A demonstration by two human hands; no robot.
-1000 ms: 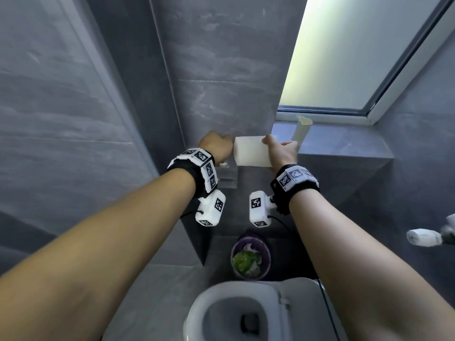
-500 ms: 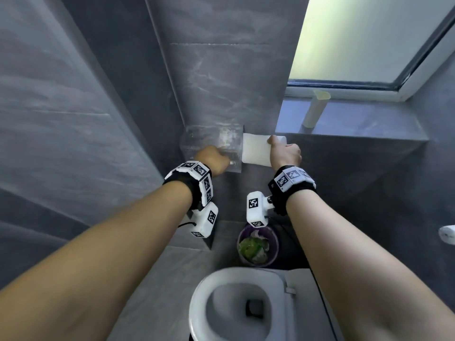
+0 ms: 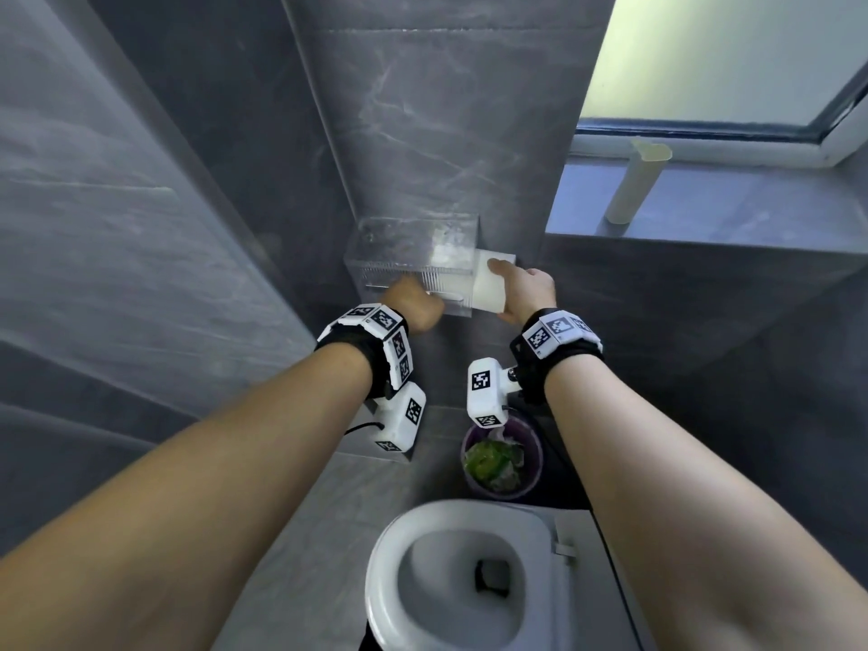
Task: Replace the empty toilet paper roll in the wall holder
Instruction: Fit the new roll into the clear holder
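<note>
A clear plastic wall holder [image 3: 404, 251] is fixed to the grey tiled wall. A full white toilet paper roll [image 3: 488, 286] is partly inside the holder's right end, and my right hand [image 3: 526, 288] grips its outer end. My left hand [image 3: 413, 305] is closed against the holder's lower front edge; its fingers are hidden, so what it grips is unclear. The empty cardboard tube [image 3: 636, 183] stands upright on the window ledge [image 3: 751, 213] to the right.
A purple waste bin [image 3: 502, 462] with green and white rubbish stands on the floor below the holder. The white toilet bowl [image 3: 469, 575] is at the bottom centre. A frosted window [image 3: 718, 54] is at the upper right.
The view has tilted so the holder now shows fully. My right hand has pushed the roll leftward, from in front of the holder to partly inside it. My left hand stays at the holder's front.
</note>
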